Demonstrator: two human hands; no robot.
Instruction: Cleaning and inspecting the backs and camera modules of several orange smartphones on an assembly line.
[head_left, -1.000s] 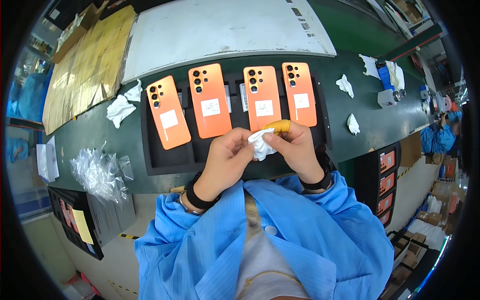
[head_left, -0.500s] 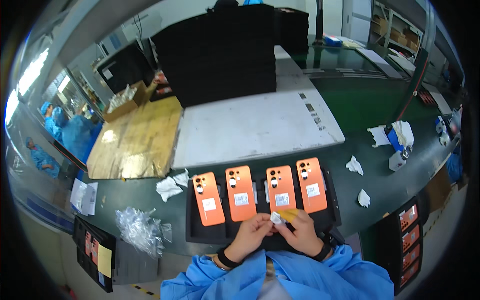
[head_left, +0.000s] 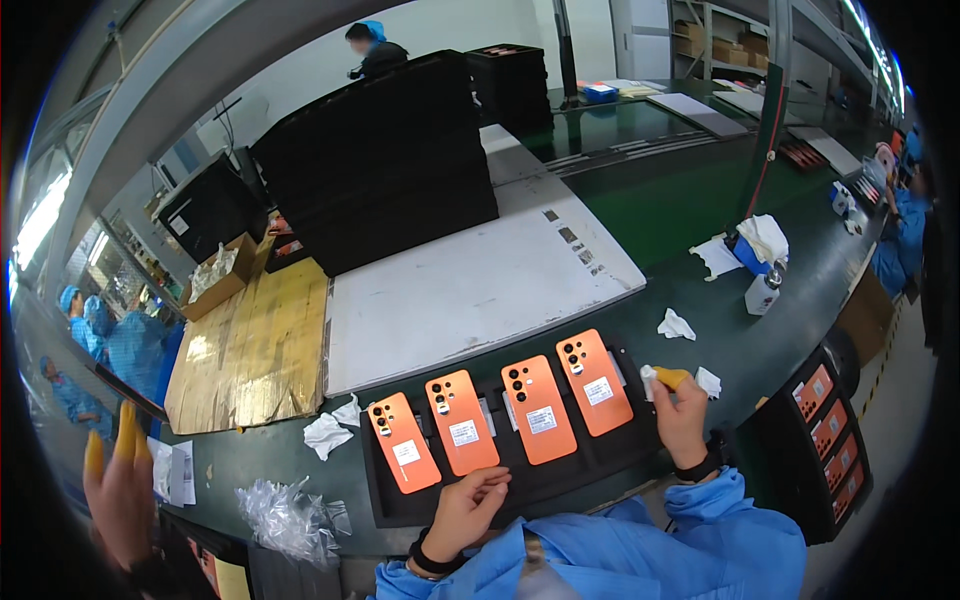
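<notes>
Several orange phones lie back up in a black tray (head_left: 600, 470) before me: the leftmost phone (head_left: 402, 470), a second phone (head_left: 468, 410), a third phone (head_left: 545, 440) and the rightmost phone (head_left: 605, 415). Each bears a white label. My left hand (head_left: 465, 510) is at the tray's near edge, below the second phone. Its fingers are curled together and I see nothing in them. Beyond the tray's right end, my right hand (head_left: 682, 425), with a yellow finger cot, pinches a small white wipe (head_left: 649, 377).
Another person's hand (head_left: 122, 490) with yellow finger cots reaches in at left. Crumpled clear plastic (head_left: 290, 515) and a white wipe (head_left: 328, 435) lie left of the tray. A bottle (head_left: 762, 294) stands at right. Behind are a white board (head_left: 440, 290) and stacked black trays (head_left: 390, 150).
My hands have parted; the right moved right with the wipe, the left moved slightly left and down. Another person's hand has come in at left. The whole view has shifted and tilted.
</notes>
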